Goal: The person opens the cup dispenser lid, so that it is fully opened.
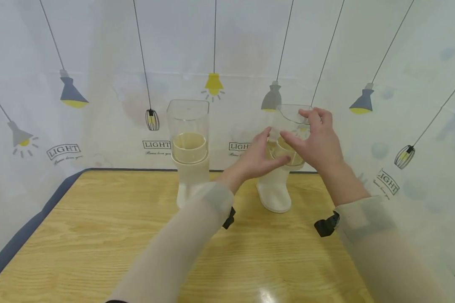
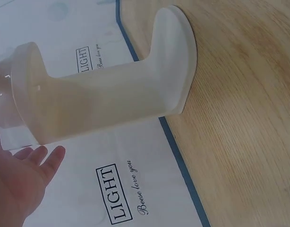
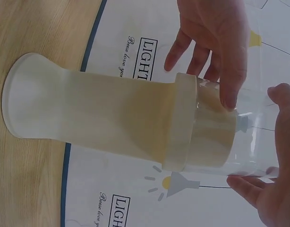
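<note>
A white boot-shaped stand (image 1: 274, 191) with a wide collar is upright on the table, right of centre. On its top sits a clear plastic container (image 3: 249, 142) with a cream inner ring at its bottom. My right hand (image 1: 320, 141) grips the container near its upper end, thumb and fingers spread across it. On the other side is my left hand (image 1: 255, 158), its fingers fairly straight beside the collar. In the right wrist view the left thumb lies against the container's lower wall. The left wrist view shows the left fingers just beyond the collar.
A matching white stand (image 1: 192, 176) with its own clear container (image 1: 188, 115) stands to the left, partly behind my left forearm. Both are near the back edge of the wooden table (image 1: 110, 210). A lamp-patterned cloth (image 1: 242, 33) hangs close behind.
</note>
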A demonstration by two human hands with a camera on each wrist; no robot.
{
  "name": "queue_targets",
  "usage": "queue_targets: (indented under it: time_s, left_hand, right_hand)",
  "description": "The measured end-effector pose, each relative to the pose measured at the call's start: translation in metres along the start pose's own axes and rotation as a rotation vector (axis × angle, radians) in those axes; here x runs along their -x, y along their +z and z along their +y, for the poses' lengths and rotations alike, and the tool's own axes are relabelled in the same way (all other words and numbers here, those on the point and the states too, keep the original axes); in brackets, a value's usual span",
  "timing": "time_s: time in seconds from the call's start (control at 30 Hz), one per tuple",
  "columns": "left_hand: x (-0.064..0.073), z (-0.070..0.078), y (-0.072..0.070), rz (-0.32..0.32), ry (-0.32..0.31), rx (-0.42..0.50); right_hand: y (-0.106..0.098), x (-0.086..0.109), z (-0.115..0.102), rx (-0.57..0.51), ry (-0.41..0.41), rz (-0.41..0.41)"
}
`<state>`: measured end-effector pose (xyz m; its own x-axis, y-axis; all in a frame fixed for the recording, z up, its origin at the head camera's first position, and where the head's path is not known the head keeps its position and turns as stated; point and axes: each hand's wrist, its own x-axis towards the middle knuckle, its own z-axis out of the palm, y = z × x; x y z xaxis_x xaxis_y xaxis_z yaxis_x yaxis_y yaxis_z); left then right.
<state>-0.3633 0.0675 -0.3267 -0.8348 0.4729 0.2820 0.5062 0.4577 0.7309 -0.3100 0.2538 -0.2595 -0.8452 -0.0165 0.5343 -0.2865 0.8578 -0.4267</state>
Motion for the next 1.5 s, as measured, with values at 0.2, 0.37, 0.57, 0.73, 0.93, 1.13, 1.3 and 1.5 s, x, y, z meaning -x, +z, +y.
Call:
queue_targets:
  time_s: [0.2, 0.37, 0.57, 0.73, 0.93, 1.13, 1.3, 1.5]
  left_hand:
    - [-0.008, 0.001, 0.011, 0.006, -0.047, 0.104]
    - [-0.008, -0.001, 0.02, 0.047, -0.082, 0.149]
    - [-0.005, 0.0, 0.026, 0.125, -0.092, 0.118]
    - [0.001, 0.002, 0.033, 0.186, -0.111, 0.069]
    - [0.009, 0.006, 0.043, 0.242, -0.12, -0.006]
    - [0.017, 0.01, 0.052, 0.301, -0.139, -0.031]
    - [0.021, 0.012, 0.058, 0.342, -0.151, -0.057]
    - [0.025, 0.013, 0.064, 0.372, -0.153, -0.073]
  right_hand:
    - [0.007, 0.002, 0.003, -0.069, 0.01, 0.058]
    - [0.009, 0.003, 0.003, -0.11, 0.024, 0.063]
    - [0.008, 0.003, 0.008, -0.186, 0.038, 0.055]
    - [0.006, 0.003, 0.013, -0.284, 0.013, 0.045]
    - [0.004, 0.006, 0.016, -0.377, 0.002, 0.035]
    - [0.004, 0.01, 0.017, -0.421, 0.03, 0.011]
    - [0.003, 0.012, 0.017, -0.419, 0.07, -0.019]
    - [0.004, 0.015, 0.017, -0.436, 0.093, -0.021]
